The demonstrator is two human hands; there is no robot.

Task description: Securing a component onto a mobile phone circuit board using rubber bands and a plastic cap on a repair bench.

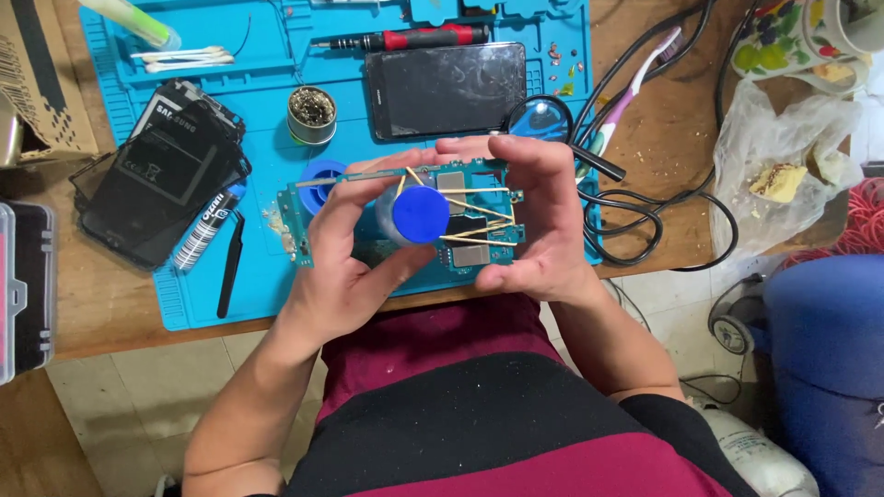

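Observation:
My left hand (pixel 345 267) and my right hand (pixel 543 221) together hold a small clear bottle with a round blue cap (pixel 419 214), the cap facing up at me. My left fingers wrap its left side and my right fingers close over its right side. Just beneath the bottle, a teal circuit board (pixel 479 247) rests on the blue work mat (pixel 267 110), with several thin yellowish sticks (pixel 479 210) laid across it.
On the mat lie a dark tablet (pixel 448 87), a red-handled screwdriver (pixel 410 39), a tin of brass wool (pixel 312 113), black tweezers (pixel 229 265), a marker (pixel 207 230) and stacked phone parts (pixel 161 179). Black cables (pixel 645 216), a magnifier (pixel 541 118) and a plastic bag (pixel 783 156) sit right.

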